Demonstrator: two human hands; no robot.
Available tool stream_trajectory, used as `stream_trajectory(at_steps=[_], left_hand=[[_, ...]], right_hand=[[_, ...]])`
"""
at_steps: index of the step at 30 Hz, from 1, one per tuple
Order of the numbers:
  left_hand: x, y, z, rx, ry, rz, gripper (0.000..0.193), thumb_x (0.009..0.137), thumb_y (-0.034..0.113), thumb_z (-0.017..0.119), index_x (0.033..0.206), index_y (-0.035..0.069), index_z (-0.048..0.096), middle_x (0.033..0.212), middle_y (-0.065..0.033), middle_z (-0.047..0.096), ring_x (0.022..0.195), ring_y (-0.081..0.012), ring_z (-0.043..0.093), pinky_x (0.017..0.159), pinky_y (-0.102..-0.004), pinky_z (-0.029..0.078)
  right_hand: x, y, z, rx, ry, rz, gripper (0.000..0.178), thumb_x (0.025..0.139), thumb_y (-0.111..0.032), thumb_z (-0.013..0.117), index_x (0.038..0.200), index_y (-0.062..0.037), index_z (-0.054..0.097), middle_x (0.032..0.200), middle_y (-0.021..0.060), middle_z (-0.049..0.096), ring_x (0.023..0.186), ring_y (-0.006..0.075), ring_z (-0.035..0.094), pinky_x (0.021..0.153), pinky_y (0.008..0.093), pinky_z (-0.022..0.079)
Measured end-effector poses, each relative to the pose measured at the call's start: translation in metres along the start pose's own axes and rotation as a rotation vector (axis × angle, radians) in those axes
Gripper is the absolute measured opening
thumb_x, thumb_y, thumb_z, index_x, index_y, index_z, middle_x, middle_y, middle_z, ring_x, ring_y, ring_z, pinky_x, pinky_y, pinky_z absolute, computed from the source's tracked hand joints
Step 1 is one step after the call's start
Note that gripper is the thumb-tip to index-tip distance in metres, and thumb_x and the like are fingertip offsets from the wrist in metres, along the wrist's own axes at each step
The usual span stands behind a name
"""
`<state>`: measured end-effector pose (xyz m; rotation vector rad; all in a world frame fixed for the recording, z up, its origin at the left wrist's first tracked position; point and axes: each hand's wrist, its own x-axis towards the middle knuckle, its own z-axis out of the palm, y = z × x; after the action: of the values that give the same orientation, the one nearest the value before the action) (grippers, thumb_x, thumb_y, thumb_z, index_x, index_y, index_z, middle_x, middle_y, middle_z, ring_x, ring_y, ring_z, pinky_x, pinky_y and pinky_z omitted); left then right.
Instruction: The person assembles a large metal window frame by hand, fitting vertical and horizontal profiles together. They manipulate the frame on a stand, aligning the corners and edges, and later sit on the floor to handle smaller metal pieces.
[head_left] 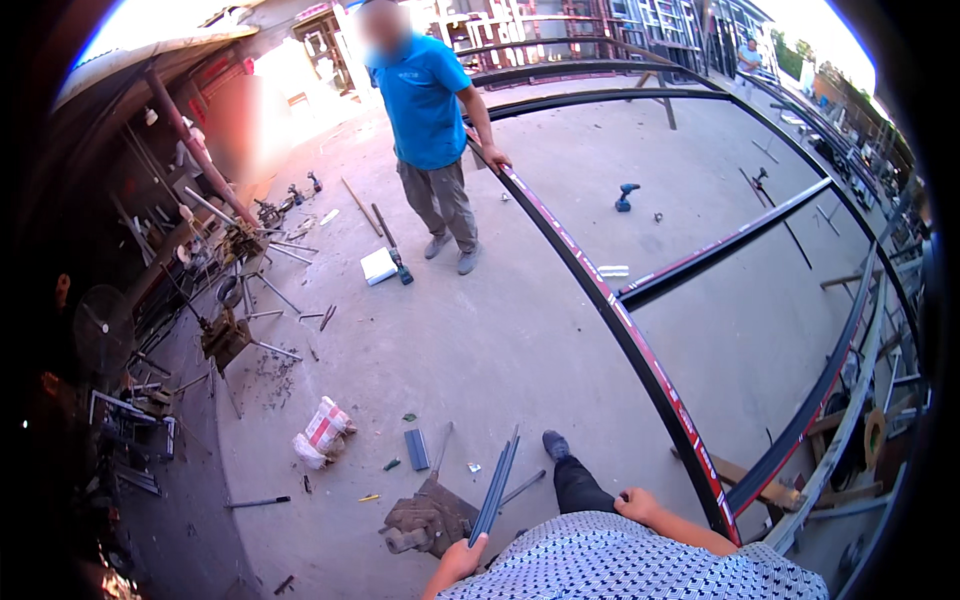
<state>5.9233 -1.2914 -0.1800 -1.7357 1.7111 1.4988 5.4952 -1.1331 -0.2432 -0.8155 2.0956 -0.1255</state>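
Observation:
My left hand (463, 556), low in the head view, is closed around several long, thin grey profile strips (497, 480) that point up and away. Just beyond it stands a rusty bench vise (430, 520). My right hand (637, 505) hangs beside my right thigh, fingers curled, and nothing shows in it. To its right runs the near end of a large black frame (655, 372) with red printed film along its bars. A crossbar (725, 247) joins that frame on the right. A co-worker in a blue shirt (425, 105) rests a hand (495, 158) on the frame's far corner.
A torn white-and-red bag (325, 433), a grey block (416, 449) and a loose rod (258, 502) lie on the concrete floor. Vise stands (228, 338) line the left side. A cordless drill (626, 197) stands inside the frame. Metal profiles (850, 420) crowd the right.

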Motion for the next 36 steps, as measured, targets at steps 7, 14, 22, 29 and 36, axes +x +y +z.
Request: stream_trajectory(at_steps=[7, 14, 22, 29, 36], left_hand=[[0.058, 0.008, 0.020, -0.034, 0.398, -0.136, 0.075, 0.108, 0.063, 0.052, 0.115, -0.008, 0.073, 0.092, -0.0274, 0.076, 0.098, -0.0426, 0.076, 0.089, -0.0521, 0.054], [0.060, 0.124, -0.052, -0.493, 0.353, -0.248, 0.080, 0.106, 0.068, 0.052, 0.091, -0.007, 0.073, 0.077, -0.0177, 0.073, 0.076, -0.0271, 0.073, 0.073, -0.0443, 0.055], [0.122, 0.111, -0.067, -0.489, 0.472, -0.160, 0.071, 0.109, 0.060, 0.052, 0.105, -0.008, 0.073, 0.084, -0.0228, 0.074, 0.083, -0.0311, 0.074, 0.076, -0.0474, 0.056], [0.164, 0.117, -0.111, -0.412, 0.388, -0.345, 0.093, 0.102, 0.075, 0.047, 0.099, -0.014, 0.073, 0.099, -0.0388, 0.073, 0.110, -0.0542, 0.070, 0.095, -0.0547, 0.054], [0.224, 0.104, -0.225, -0.481, 0.388, -0.288, 0.092, 0.101, 0.079, 0.048, 0.102, -0.010, 0.074, 0.088, -0.0300, 0.075, 0.093, -0.0457, 0.076, 0.086, -0.0517, 0.057]], right_hand=[[0.162, -0.152, -0.091, -0.171, -0.202, -0.420, 0.052, 0.098, -0.041, 0.061, 0.130, -0.0015, 0.072, 0.119, 0.0257, 0.077, 0.113, 0.0431, 0.073, 0.100, 0.0503, 0.057], [0.254, -0.276, -0.212, -0.152, -0.029, -0.607, 0.043, 0.100, -0.034, 0.062, 0.126, -0.0015, 0.072, 0.113, 0.0249, 0.077, 0.105, 0.0432, 0.074, 0.093, 0.0508, 0.059], [0.281, -0.278, -0.173, -0.162, -0.160, -0.501, 0.045, 0.099, -0.038, 0.063, 0.125, -0.0040, 0.075, 0.114, 0.0237, 0.078, 0.106, 0.0414, 0.075, 0.097, 0.0487, 0.059], [0.330, -0.242, -0.137, -0.293, -0.432, -0.241, 0.050, 0.096, -0.041, 0.064, 0.126, -0.0033, 0.077, 0.114, 0.0251, 0.078, 0.108, 0.0398, 0.075, 0.098, 0.0470, 0.059], [0.406, -0.366, -0.187, -0.404, -0.223, -0.373, 0.046, 0.095, -0.037, 0.063, 0.119, 0.0001, 0.077, 0.108, 0.0250, 0.079, 0.107, 0.0399, 0.076, 0.098, 0.0469, 0.058]])
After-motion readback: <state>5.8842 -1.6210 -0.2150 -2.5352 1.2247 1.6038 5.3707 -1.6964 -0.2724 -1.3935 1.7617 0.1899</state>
